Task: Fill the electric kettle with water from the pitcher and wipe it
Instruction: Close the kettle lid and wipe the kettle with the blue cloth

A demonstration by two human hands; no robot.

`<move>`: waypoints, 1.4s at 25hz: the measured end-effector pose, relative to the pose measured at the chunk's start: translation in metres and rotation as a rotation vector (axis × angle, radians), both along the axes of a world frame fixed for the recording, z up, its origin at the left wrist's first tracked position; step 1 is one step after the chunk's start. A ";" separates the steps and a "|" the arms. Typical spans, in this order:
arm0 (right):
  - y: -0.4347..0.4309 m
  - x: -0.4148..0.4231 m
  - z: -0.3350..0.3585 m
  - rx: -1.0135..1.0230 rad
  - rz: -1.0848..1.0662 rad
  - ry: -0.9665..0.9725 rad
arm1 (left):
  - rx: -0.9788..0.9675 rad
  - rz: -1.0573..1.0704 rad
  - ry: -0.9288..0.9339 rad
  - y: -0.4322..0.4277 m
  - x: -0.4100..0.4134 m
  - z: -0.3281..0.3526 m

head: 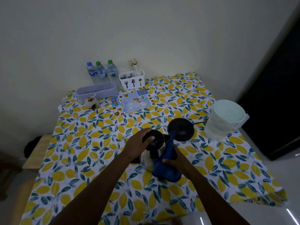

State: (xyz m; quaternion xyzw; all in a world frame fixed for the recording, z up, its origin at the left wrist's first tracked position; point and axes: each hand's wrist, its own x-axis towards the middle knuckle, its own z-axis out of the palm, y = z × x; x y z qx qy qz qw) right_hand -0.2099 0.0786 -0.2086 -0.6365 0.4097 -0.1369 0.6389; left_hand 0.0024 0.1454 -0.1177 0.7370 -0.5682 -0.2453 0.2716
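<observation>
A steel electric kettle with a black lid stands on the lemon-print tablecloth near the middle of the table. My left hand grips its black lid and top from the left. My right hand presses a blue cloth against the kettle's right side; the cloth hangs down to the table. The kettle's black round base sits empty just behind it, its cord running right. A clear pitcher with a pale lid and water inside stands at the right edge.
At the back stand three water bottles, a white cutlery holder, a lilac oblong box, a small ceramic jar and a printed menu sheet. A dark cabinet rises on the right.
</observation>
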 end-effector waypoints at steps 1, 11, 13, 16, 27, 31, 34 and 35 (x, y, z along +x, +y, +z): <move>0.002 -0.005 -0.005 0.016 0.003 0.030 | -0.007 0.005 -0.014 0.001 -0.001 0.000; 0.008 -0.043 -0.020 -0.166 0.194 0.250 | -0.115 0.034 -0.166 0.007 -0.019 -0.001; 0.006 -0.057 -0.020 -0.228 0.184 0.277 | -0.183 -0.022 -0.326 0.008 -0.037 -0.002; 0.003 -0.078 -0.015 -0.332 0.130 0.334 | -0.245 -0.139 -0.473 0.007 -0.076 -0.005; -0.071 -0.183 -0.016 -0.590 0.254 0.847 | -0.043 -0.379 -0.355 -0.043 -0.172 -0.055; -0.074 -0.194 -0.041 -0.600 0.243 0.923 | 0.059 -0.400 -0.354 -0.055 -0.183 -0.080; -0.056 -0.195 -0.060 -0.640 0.254 0.986 | 0.147 -0.409 -0.347 -0.051 -0.191 -0.094; -0.052 -0.197 -0.069 -0.666 0.249 0.982 | 0.115 -0.404 -0.361 -0.048 -0.192 -0.100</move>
